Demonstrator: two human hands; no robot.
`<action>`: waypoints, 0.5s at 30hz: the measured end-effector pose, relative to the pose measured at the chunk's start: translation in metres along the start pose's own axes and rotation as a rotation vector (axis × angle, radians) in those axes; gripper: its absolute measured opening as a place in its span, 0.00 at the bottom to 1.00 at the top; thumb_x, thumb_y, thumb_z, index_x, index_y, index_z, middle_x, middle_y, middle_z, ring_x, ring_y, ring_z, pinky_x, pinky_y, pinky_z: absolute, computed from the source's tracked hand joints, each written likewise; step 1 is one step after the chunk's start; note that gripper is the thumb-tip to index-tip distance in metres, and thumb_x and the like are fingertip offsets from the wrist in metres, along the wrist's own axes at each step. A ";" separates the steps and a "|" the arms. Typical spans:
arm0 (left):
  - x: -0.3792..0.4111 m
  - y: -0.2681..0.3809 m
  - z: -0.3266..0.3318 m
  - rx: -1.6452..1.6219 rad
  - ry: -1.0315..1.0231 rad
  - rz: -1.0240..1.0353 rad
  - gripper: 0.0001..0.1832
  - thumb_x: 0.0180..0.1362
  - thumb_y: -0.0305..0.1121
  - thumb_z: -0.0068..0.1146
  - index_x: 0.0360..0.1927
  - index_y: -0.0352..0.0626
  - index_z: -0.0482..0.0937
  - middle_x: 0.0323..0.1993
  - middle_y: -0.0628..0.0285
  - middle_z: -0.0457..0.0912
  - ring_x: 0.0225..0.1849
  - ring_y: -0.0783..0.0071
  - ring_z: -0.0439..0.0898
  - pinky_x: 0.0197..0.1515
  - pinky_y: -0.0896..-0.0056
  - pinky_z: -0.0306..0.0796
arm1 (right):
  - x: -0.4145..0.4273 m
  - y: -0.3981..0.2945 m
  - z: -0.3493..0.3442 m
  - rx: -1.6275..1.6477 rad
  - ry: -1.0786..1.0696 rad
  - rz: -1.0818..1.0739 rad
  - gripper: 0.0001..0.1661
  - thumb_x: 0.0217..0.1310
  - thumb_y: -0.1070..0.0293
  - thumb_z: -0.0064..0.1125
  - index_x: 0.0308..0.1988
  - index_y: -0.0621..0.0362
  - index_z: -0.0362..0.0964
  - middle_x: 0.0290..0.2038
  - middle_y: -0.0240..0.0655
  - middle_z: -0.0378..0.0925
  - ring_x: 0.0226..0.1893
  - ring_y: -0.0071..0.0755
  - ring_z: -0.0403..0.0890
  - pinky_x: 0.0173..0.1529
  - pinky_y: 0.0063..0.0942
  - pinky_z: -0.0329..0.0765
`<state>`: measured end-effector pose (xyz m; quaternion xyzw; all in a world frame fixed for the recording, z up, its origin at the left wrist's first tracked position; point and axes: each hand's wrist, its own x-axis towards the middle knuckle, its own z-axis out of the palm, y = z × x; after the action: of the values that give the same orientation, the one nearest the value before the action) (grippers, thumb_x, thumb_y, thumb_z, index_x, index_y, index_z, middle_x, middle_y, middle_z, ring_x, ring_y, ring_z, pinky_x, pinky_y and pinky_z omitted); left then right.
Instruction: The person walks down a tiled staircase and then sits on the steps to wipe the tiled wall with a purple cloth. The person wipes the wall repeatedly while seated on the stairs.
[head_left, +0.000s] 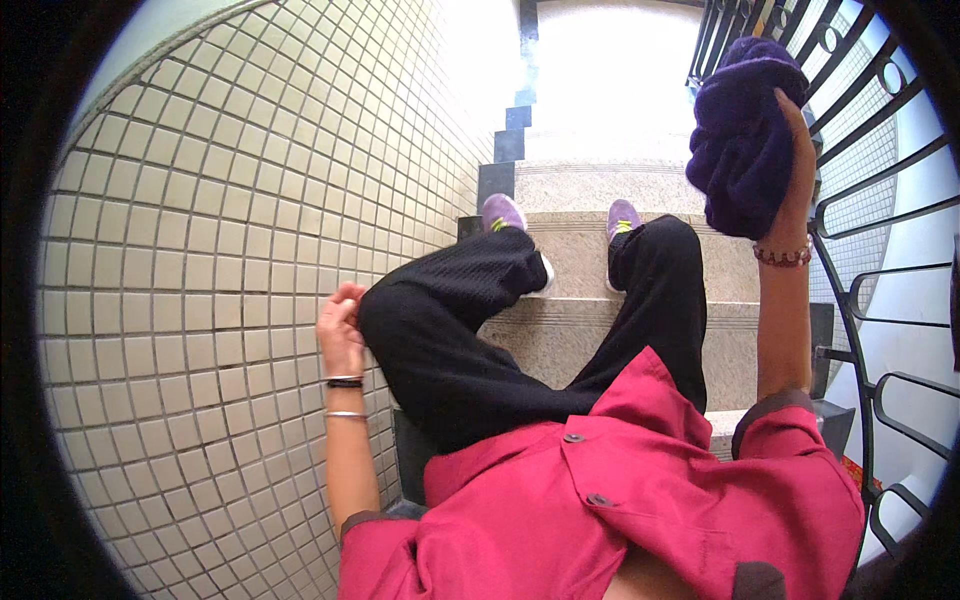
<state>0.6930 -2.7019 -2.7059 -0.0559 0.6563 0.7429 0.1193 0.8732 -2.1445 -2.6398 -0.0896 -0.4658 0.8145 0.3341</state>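
My right hand (796, 172) is raised at the upper right, closed around a bunched dark purple cloth (742, 142) that looks knitted or towel-like. The cloth is beside the black metal railing, and part of my fingers is hidden behind it. At the left, my left hand (341, 326) hangs beside my bent knee, near the tiled wall, its fingers loosely curled with nothing seen in them. Black trousers (450, 352) cover my legs, and purple shoes (622, 217) with yellow-green laces rest on a stair step.
Speckled stone stairs (555, 255) descend in front of me towards a brightly lit area. A cream tiled wall (225, 300) runs along the left. On the right stands a black metal railing (862, 375) with curved bars, and a red patterned thing (855, 472) shows behind it.
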 end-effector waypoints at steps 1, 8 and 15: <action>0.007 -0.024 -0.007 0.017 -0.042 -0.025 0.15 0.59 0.22 0.53 0.50 0.38 0.78 0.42 0.60 0.85 0.38 0.75 0.82 0.41 0.76 0.77 | -0.001 0.001 0.003 -0.040 0.098 0.009 0.34 0.65 0.50 0.58 0.60 0.65 0.67 0.52 0.47 0.78 0.50 0.40 0.82 0.54 0.37 0.83; 0.046 -0.222 -0.042 1.034 -0.337 0.053 0.14 0.60 0.31 0.55 0.48 0.38 0.79 0.38 0.53 0.86 0.38 0.56 0.84 0.41 0.59 0.77 | -0.003 -0.004 0.046 -0.261 0.116 0.039 0.30 0.64 0.55 0.60 0.56 0.65 0.68 0.44 0.44 0.81 0.42 0.36 0.85 0.49 0.33 0.85; 0.098 -0.344 -0.059 1.465 -0.601 -0.533 0.26 0.62 0.52 0.48 0.50 0.43 0.83 0.50 0.45 0.82 0.56 0.47 0.79 0.57 0.53 0.73 | 0.096 0.090 0.024 -0.294 0.008 0.316 0.23 0.62 0.61 0.61 0.52 0.64 0.69 0.40 0.40 0.81 0.37 0.33 0.85 0.43 0.28 0.85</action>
<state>0.6802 -2.7119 -3.0675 0.0827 0.8784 0.0582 0.4672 0.7477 -2.1321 -2.6840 -0.2126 -0.5583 0.7797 0.1873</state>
